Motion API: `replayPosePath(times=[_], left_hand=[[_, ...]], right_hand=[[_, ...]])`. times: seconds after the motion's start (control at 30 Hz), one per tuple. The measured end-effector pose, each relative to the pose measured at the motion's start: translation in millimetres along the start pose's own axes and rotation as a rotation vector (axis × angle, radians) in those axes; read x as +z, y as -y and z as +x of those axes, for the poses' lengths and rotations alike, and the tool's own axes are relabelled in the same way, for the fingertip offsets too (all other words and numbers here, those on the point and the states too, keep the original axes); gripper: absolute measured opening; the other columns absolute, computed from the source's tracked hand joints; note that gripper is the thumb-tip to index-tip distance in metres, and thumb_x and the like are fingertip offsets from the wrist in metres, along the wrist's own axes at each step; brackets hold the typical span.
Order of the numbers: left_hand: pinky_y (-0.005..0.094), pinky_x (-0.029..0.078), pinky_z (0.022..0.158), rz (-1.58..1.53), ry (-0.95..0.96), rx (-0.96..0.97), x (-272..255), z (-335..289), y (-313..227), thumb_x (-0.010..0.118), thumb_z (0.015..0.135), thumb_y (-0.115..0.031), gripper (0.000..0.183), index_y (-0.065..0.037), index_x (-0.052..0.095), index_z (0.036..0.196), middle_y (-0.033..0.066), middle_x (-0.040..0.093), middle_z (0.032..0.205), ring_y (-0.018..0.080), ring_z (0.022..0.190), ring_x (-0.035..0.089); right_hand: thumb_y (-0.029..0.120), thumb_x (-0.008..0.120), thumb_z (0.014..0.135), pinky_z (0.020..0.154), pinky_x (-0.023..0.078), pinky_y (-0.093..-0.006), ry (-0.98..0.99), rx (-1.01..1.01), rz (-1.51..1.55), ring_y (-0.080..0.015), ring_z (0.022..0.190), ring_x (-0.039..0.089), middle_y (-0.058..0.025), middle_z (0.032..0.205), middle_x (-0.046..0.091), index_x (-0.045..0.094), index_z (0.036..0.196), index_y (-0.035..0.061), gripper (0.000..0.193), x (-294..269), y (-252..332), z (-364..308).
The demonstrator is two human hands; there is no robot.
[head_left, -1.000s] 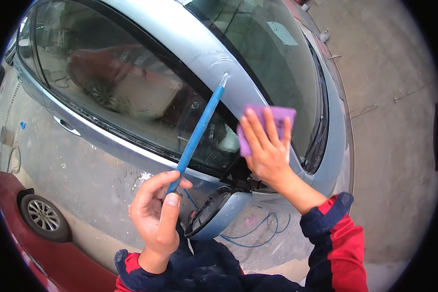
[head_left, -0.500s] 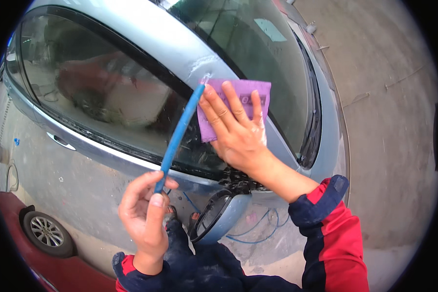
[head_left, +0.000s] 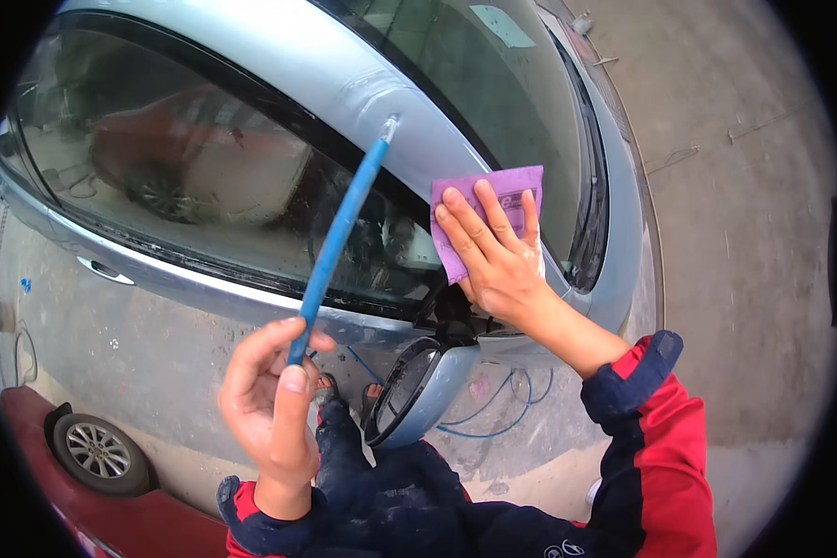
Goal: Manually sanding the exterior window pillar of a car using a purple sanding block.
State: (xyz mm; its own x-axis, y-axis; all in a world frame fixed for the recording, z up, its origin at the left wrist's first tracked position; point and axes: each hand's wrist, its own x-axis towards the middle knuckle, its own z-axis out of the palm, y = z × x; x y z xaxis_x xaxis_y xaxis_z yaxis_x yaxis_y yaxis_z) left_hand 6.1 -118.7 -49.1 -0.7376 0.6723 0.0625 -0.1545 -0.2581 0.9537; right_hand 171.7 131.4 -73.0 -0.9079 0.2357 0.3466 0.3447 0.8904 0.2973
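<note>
My left hand grips the lower part of a thin blue hose that slants up to the right. Its pale tip touches the silver-blue windscreen pillar of a car. My right hand lies flat, fingers spread, on a purple sheet of sandpaper and presses it against the lower part of that pillar, beside the windscreen. The folded side mirror hangs just below both hands.
The car's side window and door with its handle fill the left. A red car with a wheel stands at lower left. Blue hose loops lie on the wet concrete ground below the mirror.
My right hand has slid the purple sandpaper down the pillar. The left hand with the blue hose has shifted slightly, its tip still on the pillar. My view has tilted.
</note>
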Motion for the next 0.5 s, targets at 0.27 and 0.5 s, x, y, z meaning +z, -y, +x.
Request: replayPosePath(times=[0.27,0.5], left_hand=[[0.0215,0.034,0.058,0.018,-0.035,-0.001,-6.0,-7.9,9.4,0.063,0.101,-0.026,0.045,0.004,0.062,0.134,0.0187,0.07,0.104,0.0076,0.065,0.047],[0.0214,0.035,0.058,0.024,-0.04,-0.001,-7.5,-14.6,13.5,0.064,0.101,-0.027,0.045,0.003,0.063,0.135,0.0183,0.07,0.105,0.0076,0.064,0.047]], right_hand=[[0.032,0.072,0.077,0.131,0.007,-0.063,0.028,-0.052,0.053,-0.0249,0.163,0.032,-0.0007,0.175,0.038,0.054,0.16,0.0149,0.086,-10.8,11.4,22.2],[0.031,0.073,0.077,0.131,0.004,-0.0623,-0.033,-0.079,0.073,-0.024,0.162,0.034,-0.0012,0.175,0.037,0.054,0.16,0.0161,0.087,-8.8,19.9,56.0]])
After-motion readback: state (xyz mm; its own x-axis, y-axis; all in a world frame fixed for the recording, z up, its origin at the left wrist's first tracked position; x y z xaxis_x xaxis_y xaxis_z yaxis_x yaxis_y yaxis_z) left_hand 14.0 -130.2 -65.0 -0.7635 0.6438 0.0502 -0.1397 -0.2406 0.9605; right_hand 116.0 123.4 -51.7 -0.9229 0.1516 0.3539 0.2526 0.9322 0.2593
